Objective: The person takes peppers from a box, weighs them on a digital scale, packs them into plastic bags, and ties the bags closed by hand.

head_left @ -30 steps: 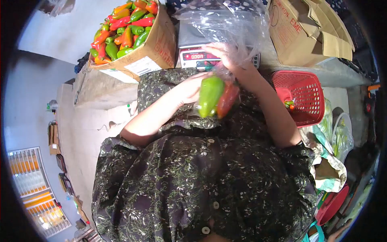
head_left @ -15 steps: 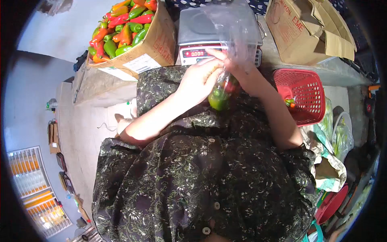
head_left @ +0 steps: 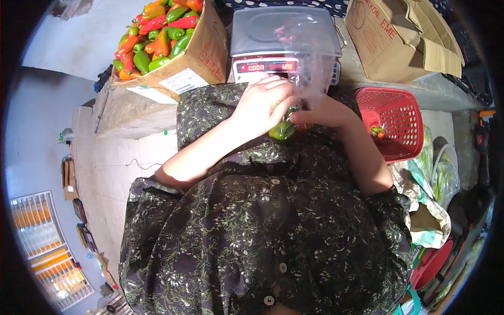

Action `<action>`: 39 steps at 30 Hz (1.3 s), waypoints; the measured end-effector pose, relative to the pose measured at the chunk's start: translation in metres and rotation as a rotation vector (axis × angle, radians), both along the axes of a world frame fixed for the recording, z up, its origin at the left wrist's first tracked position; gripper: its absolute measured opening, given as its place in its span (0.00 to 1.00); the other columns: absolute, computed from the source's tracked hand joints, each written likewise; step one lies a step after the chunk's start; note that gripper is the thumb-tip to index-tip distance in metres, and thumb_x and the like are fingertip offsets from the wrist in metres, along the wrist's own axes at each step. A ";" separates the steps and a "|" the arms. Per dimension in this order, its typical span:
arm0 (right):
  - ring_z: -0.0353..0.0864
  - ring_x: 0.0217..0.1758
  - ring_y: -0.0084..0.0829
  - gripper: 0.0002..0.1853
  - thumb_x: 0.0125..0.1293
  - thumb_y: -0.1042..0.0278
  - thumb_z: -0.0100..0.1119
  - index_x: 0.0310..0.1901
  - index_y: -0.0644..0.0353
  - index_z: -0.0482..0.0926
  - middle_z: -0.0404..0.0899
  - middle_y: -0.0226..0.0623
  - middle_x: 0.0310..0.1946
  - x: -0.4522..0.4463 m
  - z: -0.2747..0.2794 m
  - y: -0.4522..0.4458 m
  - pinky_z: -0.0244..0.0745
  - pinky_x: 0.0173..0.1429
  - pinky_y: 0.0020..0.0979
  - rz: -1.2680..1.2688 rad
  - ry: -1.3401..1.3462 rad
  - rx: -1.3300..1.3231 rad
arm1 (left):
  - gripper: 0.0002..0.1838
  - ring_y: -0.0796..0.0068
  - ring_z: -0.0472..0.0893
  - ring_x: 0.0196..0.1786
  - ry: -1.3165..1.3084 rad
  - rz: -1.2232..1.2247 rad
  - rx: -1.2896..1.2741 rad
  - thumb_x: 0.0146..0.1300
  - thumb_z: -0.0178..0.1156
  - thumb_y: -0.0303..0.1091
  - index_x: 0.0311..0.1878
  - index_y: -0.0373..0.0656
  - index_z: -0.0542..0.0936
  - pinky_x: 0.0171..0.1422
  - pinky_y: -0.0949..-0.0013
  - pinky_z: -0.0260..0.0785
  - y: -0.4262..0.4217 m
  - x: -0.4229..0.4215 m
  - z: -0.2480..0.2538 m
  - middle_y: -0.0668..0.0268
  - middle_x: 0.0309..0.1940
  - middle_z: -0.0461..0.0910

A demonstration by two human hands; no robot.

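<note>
The bag (head_left: 311, 63) that spread over the scale (head_left: 257, 31) a second ago has drawn in: its neck is bunched between the hands and most of the pan now shows, so the peppers (head_left: 281, 130) look penned in the closed end. They hang over the lap, just off the near edge of the surface (head_left: 131, 114), in front of the scale. The bag's long axis runs away from the wearer: the filled end points back at the shirt (head_left: 247, 210), the loose film reaches out over the scale's pan. The left hand (head_left: 268, 104) has its grip closed, fingers curled around the neck. The right hand (head_left: 324, 111) lays its thumb beside the peppers; its fingers are partly hidden, so I can't tell how far that grip is closed.
</note>
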State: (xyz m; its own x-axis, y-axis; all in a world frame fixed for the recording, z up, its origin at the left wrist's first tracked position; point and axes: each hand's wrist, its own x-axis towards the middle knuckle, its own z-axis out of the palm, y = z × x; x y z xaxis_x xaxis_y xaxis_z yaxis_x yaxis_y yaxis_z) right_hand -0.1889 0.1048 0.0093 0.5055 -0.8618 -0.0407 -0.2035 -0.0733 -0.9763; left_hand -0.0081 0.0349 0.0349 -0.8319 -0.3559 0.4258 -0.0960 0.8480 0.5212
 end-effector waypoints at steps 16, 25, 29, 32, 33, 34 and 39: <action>0.75 0.51 0.35 0.23 0.68 0.55 0.49 0.56 0.66 0.70 0.77 0.43 0.45 0.024 0.035 0.019 0.69 0.57 0.32 0.006 -0.302 0.039 | 0.09 0.85 0.71 0.25 -0.173 -0.270 0.979 0.61 0.51 0.26 0.44 0.37 0.72 0.31 0.80 0.64 -0.011 0.005 0.021 0.70 0.35 0.70; 0.78 0.46 0.29 0.21 0.64 0.64 0.55 0.55 0.65 0.71 0.78 0.42 0.43 0.020 0.071 0.048 0.71 0.54 0.28 -0.316 -0.199 0.255 | 0.04 0.82 0.77 0.31 -0.132 -0.218 1.101 0.56 0.55 0.21 0.35 0.37 0.77 0.36 0.76 0.70 0.013 -0.005 0.031 0.69 0.27 0.78; 0.79 0.45 0.27 0.19 0.63 0.69 0.57 0.55 0.65 0.72 0.78 0.42 0.43 0.021 0.031 0.024 0.72 0.53 0.27 0.140 -0.086 0.191 | 0.06 0.81 0.77 0.35 -0.168 -0.174 1.146 0.54 0.56 0.21 0.36 0.37 0.77 0.43 0.74 0.70 0.014 -0.007 0.036 0.69 0.29 0.79; 0.75 0.49 0.23 0.16 0.65 0.64 0.56 0.53 0.60 0.76 0.79 0.36 0.42 0.036 -0.039 0.009 0.70 0.54 0.27 0.250 -0.142 0.049 | 0.06 0.84 0.76 0.32 -0.065 -0.162 1.147 0.54 0.55 0.20 0.35 0.37 0.77 0.40 0.76 0.69 0.014 -0.009 0.036 0.70 0.27 0.78; 0.74 0.53 0.24 0.16 0.66 0.66 0.54 0.52 0.64 0.75 0.79 0.39 0.45 0.041 -0.043 0.012 0.70 0.56 0.27 0.233 -0.301 0.031 | 0.06 0.85 0.75 0.31 -0.052 -0.168 1.161 0.54 0.54 0.20 0.35 0.38 0.77 0.38 0.76 0.69 0.011 -0.009 0.033 0.70 0.27 0.77; 0.74 0.56 0.24 0.16 0.66 0.69 0.52 0.52 0.69 0.75 0.78 0.42 0.47 0.044 -0.045 0.014 0.70 0.58 0.26 0.215 -0.461 0.014 | 0.06 0.85 0.75 0.30 -0.040 -0.173 1.175 0.54 0.54 0.20 0.35 0.38 0.77 0.36 0.77 0.68 0.007 -0.008 0.027 0.71 0.27 0.77; 0.75 0.53 0.29 0.15 0.66 0.68 0.53 0.52 0.61 0.76 0.77 0.36 0.48 0.054 -0.019 0.009 0.67 0.60 0.32 0.182 -0.055 -0.204 | 0.03 0.86 0.73 0.31 0.031 -0.075 0.925 0.56 0.54 0.23 0.34 0.38 0.75 0.38 0.77 0.68 0.003 -0.013 0.035 0.72 0.26 0.76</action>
State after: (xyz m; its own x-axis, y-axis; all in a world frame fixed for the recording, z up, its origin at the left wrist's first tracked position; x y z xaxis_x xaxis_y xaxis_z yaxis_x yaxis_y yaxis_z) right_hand -0.1344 0.1138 -0.0092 0.6497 -0.7439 0.1562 -0.1160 -0.3002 -0.9468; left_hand -0.0214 0.0379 0.0699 -0.8594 -0.5108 0.0216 -0.0326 0.0970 0.9947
